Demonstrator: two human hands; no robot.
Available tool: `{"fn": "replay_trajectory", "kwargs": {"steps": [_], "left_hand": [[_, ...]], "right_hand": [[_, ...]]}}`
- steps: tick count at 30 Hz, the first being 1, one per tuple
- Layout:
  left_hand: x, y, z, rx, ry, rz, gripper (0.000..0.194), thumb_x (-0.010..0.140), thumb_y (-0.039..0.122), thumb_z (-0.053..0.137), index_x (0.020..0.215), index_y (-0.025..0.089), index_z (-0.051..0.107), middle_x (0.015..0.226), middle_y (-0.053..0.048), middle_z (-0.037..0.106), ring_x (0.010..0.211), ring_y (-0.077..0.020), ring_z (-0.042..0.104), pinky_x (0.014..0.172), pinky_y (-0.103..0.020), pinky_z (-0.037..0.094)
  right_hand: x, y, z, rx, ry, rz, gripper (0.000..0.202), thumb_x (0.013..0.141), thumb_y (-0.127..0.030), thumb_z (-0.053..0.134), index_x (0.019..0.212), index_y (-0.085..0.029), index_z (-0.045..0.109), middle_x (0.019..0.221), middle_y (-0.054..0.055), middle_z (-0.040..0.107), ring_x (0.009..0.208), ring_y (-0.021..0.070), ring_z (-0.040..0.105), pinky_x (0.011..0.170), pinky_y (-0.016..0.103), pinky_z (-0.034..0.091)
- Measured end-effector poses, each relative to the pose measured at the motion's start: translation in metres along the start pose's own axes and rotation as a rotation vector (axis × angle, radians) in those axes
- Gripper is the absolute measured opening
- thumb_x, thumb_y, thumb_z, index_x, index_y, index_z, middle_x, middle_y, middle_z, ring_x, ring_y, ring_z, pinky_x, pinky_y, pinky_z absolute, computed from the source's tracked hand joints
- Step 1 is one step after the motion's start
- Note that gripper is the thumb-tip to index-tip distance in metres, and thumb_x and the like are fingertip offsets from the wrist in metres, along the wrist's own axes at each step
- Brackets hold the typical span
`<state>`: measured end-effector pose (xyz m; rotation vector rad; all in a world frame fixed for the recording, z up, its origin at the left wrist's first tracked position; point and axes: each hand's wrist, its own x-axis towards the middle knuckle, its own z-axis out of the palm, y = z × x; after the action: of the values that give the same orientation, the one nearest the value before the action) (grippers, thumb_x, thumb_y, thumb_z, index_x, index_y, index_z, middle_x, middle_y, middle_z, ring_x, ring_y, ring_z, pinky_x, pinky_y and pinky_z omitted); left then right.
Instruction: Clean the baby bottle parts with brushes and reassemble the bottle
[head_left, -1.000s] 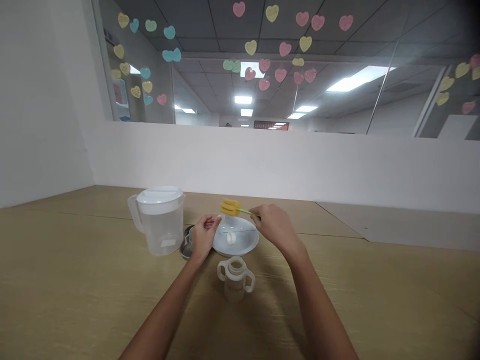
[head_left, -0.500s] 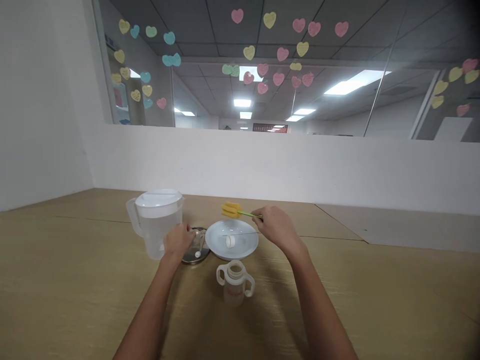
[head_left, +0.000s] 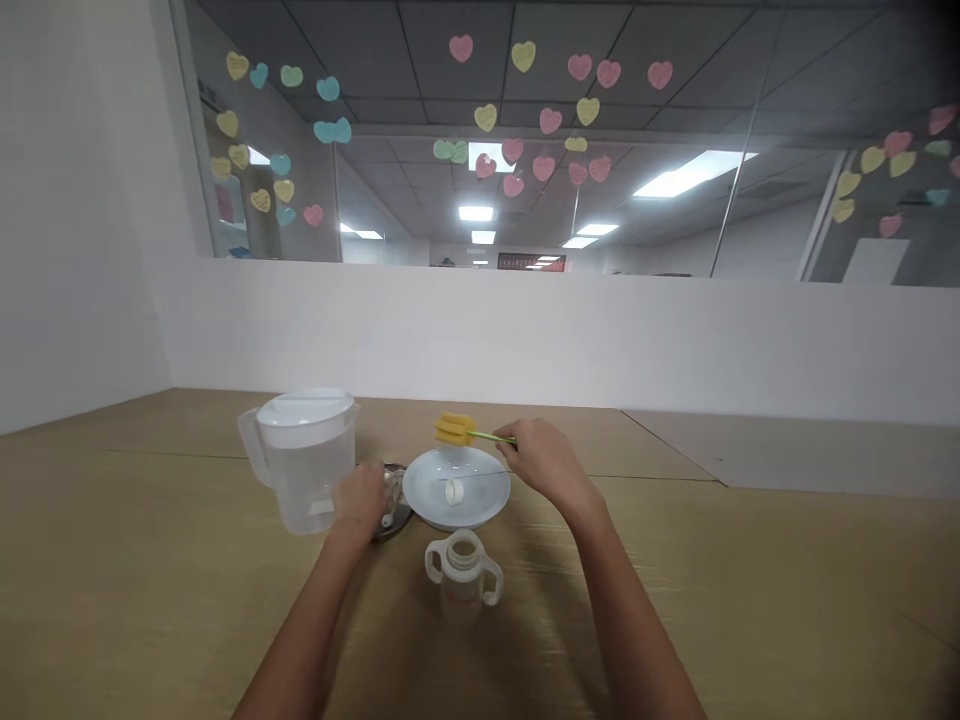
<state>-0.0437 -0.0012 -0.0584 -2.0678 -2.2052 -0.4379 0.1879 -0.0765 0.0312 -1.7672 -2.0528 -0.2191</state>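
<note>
My right hand (head_left: 541, 458) is closed round the green handle of a bottle brush (head_left: 454, 430), its yellow sponge head pointing left above the far rim of a white bowl (head_left: 420, 497). Inside that bowl lies a small white ring-shaped cap (head_left: 454, 491). My left hand (head_left: 363, 497), slightly blurred, is closed at the left side of a round metal tray (head_left: 403, 519). Small clear and white parts (head_left: 391, 492) show by its fingertips; what the fingers grip is hidden. Between my forearms stands an uncapped two-handled baby bottle (head_left: 462, 582), upright.
A lidded clear plastic pitcher (head_left: 309, 465) with liquid inside stands just left of my left hand. The wooden table (head_left: 750, 600) reaches back to a white wall (head_left: 480, 330). Above is a window with heart-shaped notes.
My left hand has shifted slightly over the tray, covering more of it and the small parts. The brush stays in my right hand above the bowl. The whole view has moved a little.
</note>
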Motion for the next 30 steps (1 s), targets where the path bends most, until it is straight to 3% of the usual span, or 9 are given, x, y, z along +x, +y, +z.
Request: {"fn": "replay_trajectory", "kwargs": {"steps": [4,9,15,21,24,28,30], "left_hand": [[0.002,0.038,0.000,0.001,0.029,0.249,0.031,0.084,0.028,0.042,0.108,0.017,0.059,0.108,-0.013,0.061,0.101,-0.0257,0.057,0.083,-0.036,0.044],[0.008,0.073,0.026,0.015,-0.056,0.487,0.031,0.070,0.029,0.062,0.097,0.014,0.064,0.101,-0.014,0.063,0.101,-0.0273,0.055,0.088,-0.037,0.041],[0.021,0.070,0.039,-0.027,-0.076,0.518,0.028,0.064,0.009,0.057,0.092,0.010,0.062,0.095,-0.016,0.063,0.096,-0.0290,0.057,0.083,-0.040,0.043],[0.034,0.058,0.025,-0.226,-0.021,0.493,0.028,0.066,0.021,0.057,0.093,0.014,0.058,0.098,-0.011,0.063,0.093,-0.0244,0.058,0.083,-0.034,0.043],[0.038,0.052,0.006,-0.487,-0.015,0.468,0.031,0.068,0.026,0.054,0.097,0.015,0.055,0.095,-0.009,0.064,0.090,-0.0208,0.060,0.081,-0.030,0.046],[0.037,0.050,-0.019,-1.187,-0.085,0.364,0.039,0.065,0.026,0.057,0.102,0.014,0.055,0.094,-0.007,0.065,0.089,-0.0206,0.062,0.079,-0.031,0.048],[0.035,0.054,-0.026,-1.399,-0.077,0.301,0.040,0.063,0.027,0.061,0.101,0.014,0.058,0.097,-0.007,0.065,0.088,-0.0204,0.062,0.081,-0.032,0.048]], "right_hand": [[0.000,0.002,0.000,-0.002,0.012,0.011,0.025,0.083,-0.024,0.045,0.090,-0.024,0.069,0.081,0.006,0.068,0.078,0.0184,0.061,0.056,0.025,0.031],[-0.001,0.003,-0.004,-0.014,0.020,-0.001,0.025,0.083,-0.022,0.044,0.089,-0.023,0.069,0.083,0.006,0.069,0.079,0.0179,0.061,0.058,0.025,0.032],[-0.001,0.003,-0.005,-0.009,0.021,0.002,0.024,0.084,-0.023,0.044,0.084,-0.021,0.069,0.081,0.006,0.069,0.078,0.0173,0.062,0.057,0.025,0.032],[0.001,0.011,-0.004,0.044,0.028,0.039,0.026,0.084,-0.023,0.044,0.092,-0.022,0.069,0.083,0.006,0.069,0.076,0.0162,0.060,0.057,0.024,0.032],[0.001,0.021,-0.006,0.065,0.044,0.073,0.027,0.084,-0.023,0.044,0.093,-0.022,0.069,0.078,0.006,0.068,0.074,0.0163,0.059,0.056,0.024,0.031],[0.002,0.028,-0.008,0.149,0.068,0.036,0.026,0.084,-0.024,0.045,0.095,-0.022,0.069,0.075,0.004,0.068,0.068,0.0149,0.057,0.057,0.023,0.031],[0.001,0.024,-0.008,0.183,0.085,0.009,0.027,0.085,-0.025,0.044,0.094,-0.022,0.069,0.073,0.003,0.067,0.064,0.0138,0.056,0.055,0.023,0.030]]}}
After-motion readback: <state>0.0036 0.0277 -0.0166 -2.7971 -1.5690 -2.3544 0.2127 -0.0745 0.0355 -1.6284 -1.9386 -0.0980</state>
